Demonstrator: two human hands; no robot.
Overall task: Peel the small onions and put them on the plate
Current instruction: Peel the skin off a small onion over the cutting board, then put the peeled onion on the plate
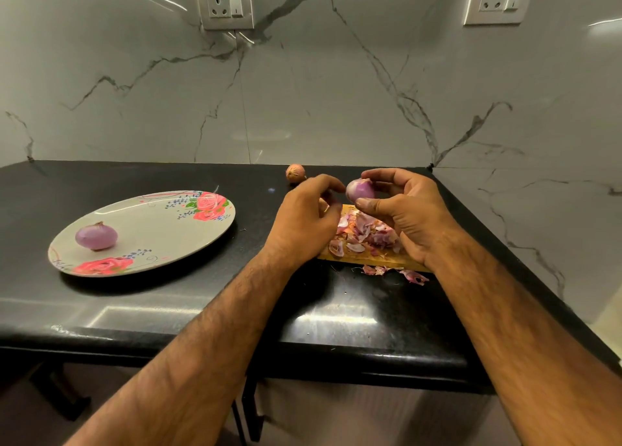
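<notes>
While the right hand (404, 210) pinches the purple onion (360, 189) above the peel heap (363, 233), the left hand (309, 213), curled beside it with its grip unclear, should strip any remaining skin cleanly before it joins the peeled onion (96, 236) on the plate (158, 226).

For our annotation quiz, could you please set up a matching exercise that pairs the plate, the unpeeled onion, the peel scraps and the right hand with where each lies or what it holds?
Column one:
1. plate
2. brown-skinned onion
3. peel scraps
4. right hand

Column two:
A. piled on the wooden board
B. grips a purple onion
C. carries one peeled onion
D. lies on the black counter, at the back

Pairs: 1-C, 2-D, 3-A, 4-B
</notes>
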